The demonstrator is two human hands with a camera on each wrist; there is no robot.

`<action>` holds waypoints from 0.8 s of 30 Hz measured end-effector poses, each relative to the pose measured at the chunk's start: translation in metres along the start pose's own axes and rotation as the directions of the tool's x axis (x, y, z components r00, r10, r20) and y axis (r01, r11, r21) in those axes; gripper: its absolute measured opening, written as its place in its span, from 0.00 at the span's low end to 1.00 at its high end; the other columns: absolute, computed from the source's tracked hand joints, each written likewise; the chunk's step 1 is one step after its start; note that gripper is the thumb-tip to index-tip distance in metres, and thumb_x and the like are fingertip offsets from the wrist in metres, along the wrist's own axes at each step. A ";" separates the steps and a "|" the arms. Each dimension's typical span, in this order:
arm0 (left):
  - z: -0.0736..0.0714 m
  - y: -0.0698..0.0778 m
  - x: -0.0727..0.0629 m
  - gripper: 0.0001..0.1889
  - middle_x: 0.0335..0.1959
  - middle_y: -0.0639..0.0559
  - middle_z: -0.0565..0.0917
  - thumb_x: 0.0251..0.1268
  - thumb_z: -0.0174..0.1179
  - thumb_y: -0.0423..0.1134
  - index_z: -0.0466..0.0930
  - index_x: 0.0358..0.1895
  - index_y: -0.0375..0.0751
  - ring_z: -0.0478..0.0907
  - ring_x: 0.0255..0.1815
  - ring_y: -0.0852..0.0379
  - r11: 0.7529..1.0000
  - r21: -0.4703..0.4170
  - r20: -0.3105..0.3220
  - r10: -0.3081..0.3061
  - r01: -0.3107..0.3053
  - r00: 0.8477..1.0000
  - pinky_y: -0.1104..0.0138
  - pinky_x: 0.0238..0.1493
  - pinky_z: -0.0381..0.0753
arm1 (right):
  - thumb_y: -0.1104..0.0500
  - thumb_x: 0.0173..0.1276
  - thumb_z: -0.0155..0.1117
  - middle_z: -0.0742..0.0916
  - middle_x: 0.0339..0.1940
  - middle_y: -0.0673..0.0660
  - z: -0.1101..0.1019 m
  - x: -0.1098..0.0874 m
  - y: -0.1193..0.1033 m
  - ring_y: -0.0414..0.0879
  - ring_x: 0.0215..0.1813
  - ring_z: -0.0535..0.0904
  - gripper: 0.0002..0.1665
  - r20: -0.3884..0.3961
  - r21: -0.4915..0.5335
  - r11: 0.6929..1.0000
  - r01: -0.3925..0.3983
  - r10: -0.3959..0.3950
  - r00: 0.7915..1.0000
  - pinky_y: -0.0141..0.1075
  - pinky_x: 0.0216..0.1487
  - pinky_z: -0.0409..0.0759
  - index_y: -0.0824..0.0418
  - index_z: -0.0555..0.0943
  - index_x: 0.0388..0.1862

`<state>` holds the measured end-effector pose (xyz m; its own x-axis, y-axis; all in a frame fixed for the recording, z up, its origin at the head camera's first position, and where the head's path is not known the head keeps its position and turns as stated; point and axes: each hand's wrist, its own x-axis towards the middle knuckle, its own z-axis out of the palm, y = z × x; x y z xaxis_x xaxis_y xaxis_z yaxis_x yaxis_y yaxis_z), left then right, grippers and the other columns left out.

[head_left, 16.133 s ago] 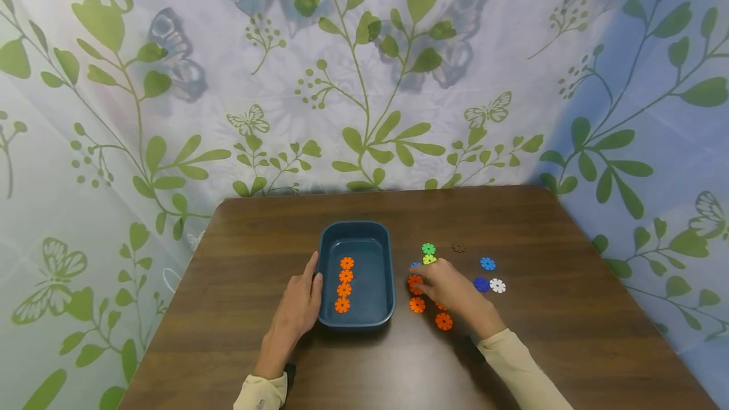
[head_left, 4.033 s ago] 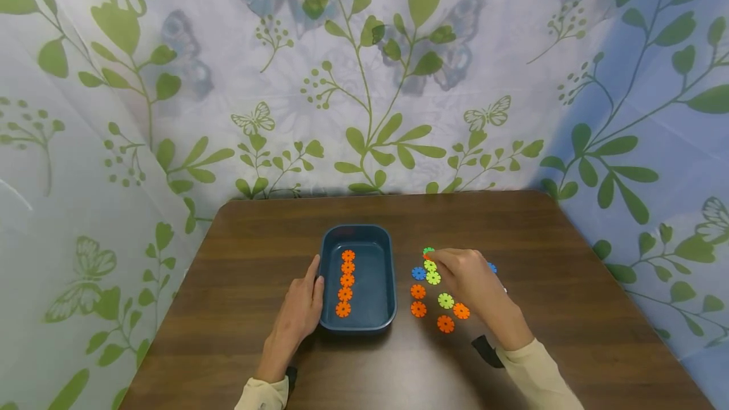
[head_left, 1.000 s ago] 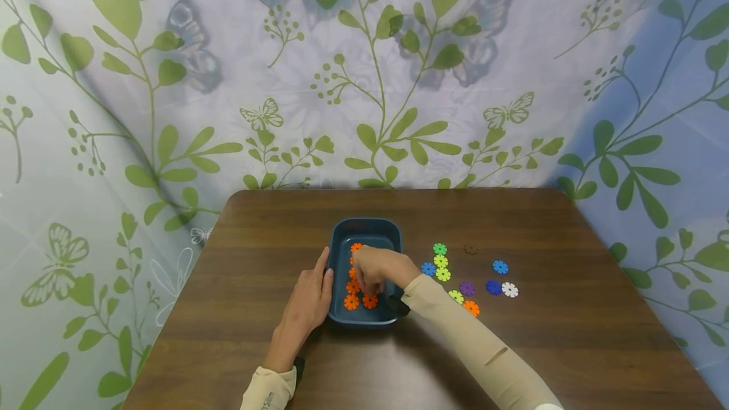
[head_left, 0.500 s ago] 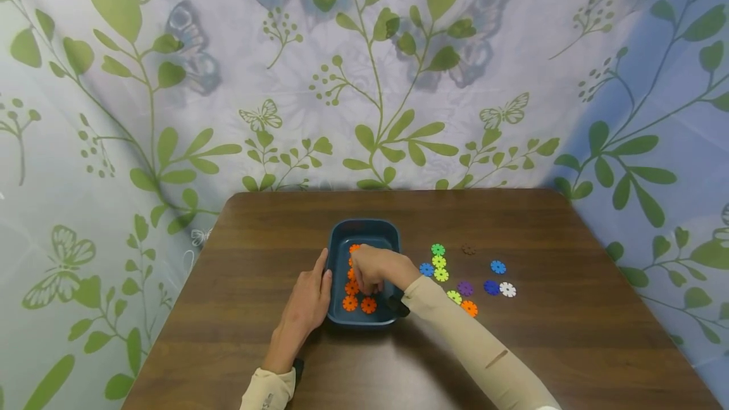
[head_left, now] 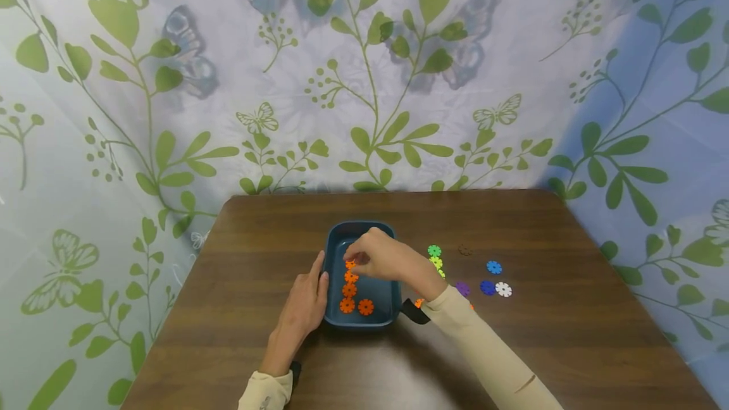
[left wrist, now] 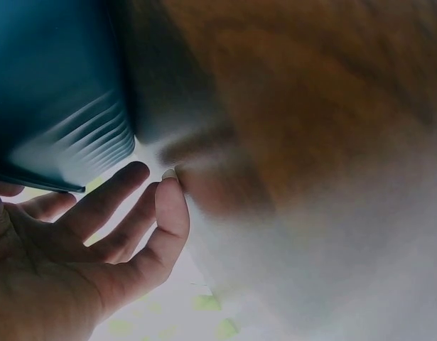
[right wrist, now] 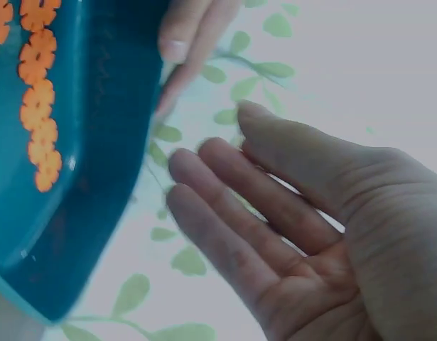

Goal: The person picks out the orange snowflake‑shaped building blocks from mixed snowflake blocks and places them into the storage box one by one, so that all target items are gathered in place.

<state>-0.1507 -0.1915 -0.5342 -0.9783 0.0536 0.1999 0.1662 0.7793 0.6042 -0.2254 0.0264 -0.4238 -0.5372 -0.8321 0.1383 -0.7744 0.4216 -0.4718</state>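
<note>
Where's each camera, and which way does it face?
Head: on the head, facing forward and down at the tray; left hand and right hand show.
Left wrist: on that wrist, facing the tray's outside; left hand shows.
Right wrist: on that wrist, facing the tray's inside; right hand shows, left hand partly.
Head and right wrist share the orange discs.

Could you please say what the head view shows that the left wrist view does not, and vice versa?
Only the head view shows the right hand, the orange discs in the tray and loose discs on the table.
Only the left wrist view shows the palm side of the left hand and ridges on the tray.
Both share the tray, left hand and table.
</note>
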 end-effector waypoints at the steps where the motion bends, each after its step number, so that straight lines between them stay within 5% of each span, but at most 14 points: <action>1: 0.000 0.000 0.000 0.28 0.53 0.32 0.85 0.90 0.48 0.39 0.60 0.85 0.34 0.83 0.58 0.35 1.000 0.003 -0.001 -0.002 0.002 1.000 0.38 0.63 0.79 | 0.66 0.72 0.75 0.93 0.53 0.59 -0.003 -0.004 -0.003 0.50 0.51 0.91 0.15 -0.021 -0.014 1.000 0.009 -0.009 1.000 0.39 0.53 0.88 0.65 0.91 0.57; 7: 0.007 -0.008 0.001 0.29 0.57 0.30 0.84 0.90 0.48 0.41 0.60 0.85 0.38 0.82 0.60 0.32 1.000 -0.004 -0.028 0.018 -0.019 0.999 0.33 0.62 0.76 | 0.64 0.71 0.77 0.90 0.60 0.60 -0.016 -0.035 -0.015 0.53 0.60 0.89 0.23 -0.211 -0.111 0.993 0.037 -0.060 0.976 0.42 0.58 0.87 0.66 0.87 0.63; 12: 0.002 0.004 0.000 0.28 0.53 0.33 0.84 0.89 0.48 0.38 0.60 0.85 0.34 0.82 0.58 0.35 1.000 -0.011 -0.007 -0.011 0.011 1.000 0.37 0.64 0.77 | 0.65 0.66 0.81 0.89 0.64 0.63 -0.021 -0.065 -0.013 0.56 0.63 0.88 0.28 -0.422 -0.209 0.977 0.037 -0.125 0.898 0.43 0.55 0.87 0.66 0.86 0.65; 16: 0.001 0.005 -0.001 0.28 0.48 0.38 0.83 0.90 0.48 0.38 0.60 0.85 0.35 0.82 0.51 0.42 1.000 -0.003 0.005 -0.014 0.014 1.000 0.42 0.62 0.80 | 0.65 0.62 0.84 0.86 0.68 0.65 -0.025 -0.089 -0.011 0.58 0.65 0.86 0.34 -0.508 -0.250 0.968 -0.018 -0.116 0.853 0.46 0.54 0.87 0.67 0.85 0.67; 24: 0.001 0.005 -0.001 0.29 0.40 0.43 0.81 0.90 0.49 0.38 0.59 0.86 0.36 0.79 0.43 0.48 0.999 -0.022 0.012 -0.029 0.029 1.000 0.46 0.56 0.81 | 0.68 0.60 0.84 0.83 0.71 0.67 -0.031 -0.136 -0.001 0.61 0.68 0.83 0.38 -0.536 -0.233 0.955 -0.182 0.030 0.844 0.47 0.50 0.89 0.71 0.81 0.70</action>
<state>-0.1488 -0.1873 -0.5320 -0.9841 0.0389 0.1730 0.1405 0.7664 0.6269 -0.1618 0.1496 -0.4154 -0.6555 -0.4961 0.5694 -0.7199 0.6382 -0.2728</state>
